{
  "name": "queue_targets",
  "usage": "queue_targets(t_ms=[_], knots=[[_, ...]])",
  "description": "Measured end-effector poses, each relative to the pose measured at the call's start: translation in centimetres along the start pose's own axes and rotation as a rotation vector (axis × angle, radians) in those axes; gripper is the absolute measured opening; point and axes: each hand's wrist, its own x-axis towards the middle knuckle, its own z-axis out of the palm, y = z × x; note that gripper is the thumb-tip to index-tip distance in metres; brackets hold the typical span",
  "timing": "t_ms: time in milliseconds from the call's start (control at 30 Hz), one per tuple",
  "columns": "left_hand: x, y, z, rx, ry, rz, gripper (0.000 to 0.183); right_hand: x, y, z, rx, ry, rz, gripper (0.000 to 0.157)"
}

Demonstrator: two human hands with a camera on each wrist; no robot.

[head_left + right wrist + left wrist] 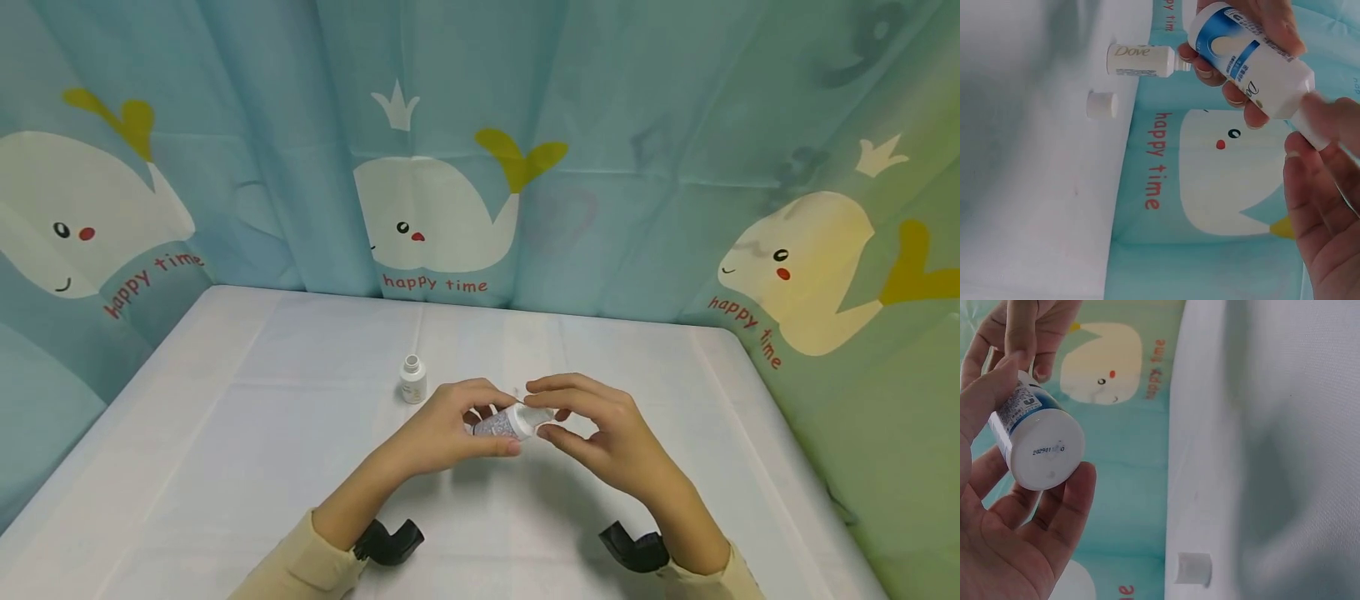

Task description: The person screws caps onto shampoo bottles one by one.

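Observation:
My left hand [450, 425] grips a small white Dove bottle [1250, 59] with a blue band, holding it tilted above the table. In the left wrist view its flat base faces the camera, with a printed date. My right hand [607, 425] pinches the white cap [1312, 129] at the bottle's narrow end between thumb and fingers. On the table to the left stands a second white Dove bottle [413, 382], upright, its neck bare. A loose white cap [1102, 105] sits on the table in both wrist views.
The white-covered table [262, 467] has its back edge against a blue curtain [637, 150] printed with whales and "happy time". Black curved mounts [390, 543] are strapped to both wrists, over the beige sleeves [307, 562].

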Motion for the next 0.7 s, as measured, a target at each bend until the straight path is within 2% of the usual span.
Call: queue_targets(t_ms=[200, 467, 700], knots=[[-0.08, -0.01, 0.11, -0.012, -0.004, -0.002, 0.04, 0.0, 0.04, 0.0, 0.035, -0.003, -0.014, 0.039], [-0.13, 0.07, 0.09, -0.026, -0.015, 0.016, 0.038, 0.07, -0.16, -0.07, -0.044, 0.012, 0.027, 0.039], [-0.16, 0.26, 0.03, 0.0, -0.003, 0.025, 0.04, 0.0, -0.34, -0.14, -0.018, -0.005, 0.006, 0.039]])
